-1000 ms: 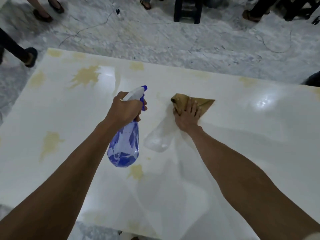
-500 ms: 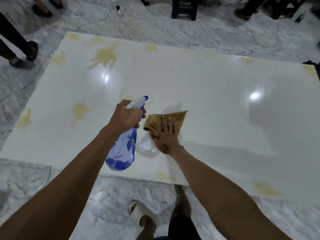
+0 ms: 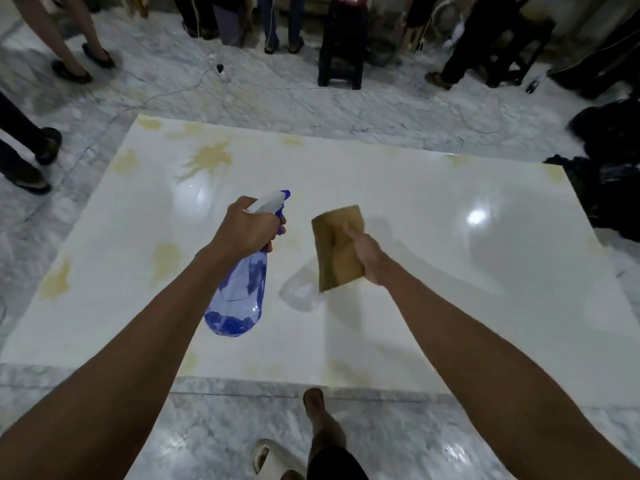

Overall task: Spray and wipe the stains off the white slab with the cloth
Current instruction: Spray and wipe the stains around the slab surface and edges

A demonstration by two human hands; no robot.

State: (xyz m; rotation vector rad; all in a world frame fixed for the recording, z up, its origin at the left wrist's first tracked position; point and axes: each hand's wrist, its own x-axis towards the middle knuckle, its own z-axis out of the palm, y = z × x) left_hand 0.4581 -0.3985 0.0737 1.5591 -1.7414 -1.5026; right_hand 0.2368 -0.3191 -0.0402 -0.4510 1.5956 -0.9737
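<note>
A: Largest item?

B: Floor (image 3: 242, 98), grey-veined marble, filling the frame edges. People's legs and a dark stool (image 3: 341, 46) stand along the top.

A: Next?

B: Slab (image 3: 433, 202), white, glossy, lying flat on the floor across the middle of the frame. Two ceiling-light glints, one left of centre, one at right.

A: Marks on it?

B: Stains (image 3: 209, 157), yellowish. The biggest splash sits upper left; smaller blots at the left edge, left of centre, along the far edge and faintly along the near edge.

A: The person?

B: Two bare forearms reaching in from the bottom corners; one foot in a pale sandal (image 3: 273, 459) at bottom centre, on the floor just short of the slab's near edge.

A: Bottle?

B: Bottle (image 3: 239, 296), clear blue, some liquid pooled at its base, white head with blue nozzle aimed toward the upper right. Held above the slab, centre-left.

A: Held how?

B: Left hand (image 3: 247, 228), fingers wrapped tight round the neck and trigger.

A: Cloth?

B: Cloth (image 3: 337, 251), tan, folded to a rough rectangle, centre of frame, just right of the bottle. Whether it touches the slab I cannot tell.

A: And its grip?

B: Right hand (image 3: 369, 258), closed on the cloth's right edge, thumb on top.
</note>
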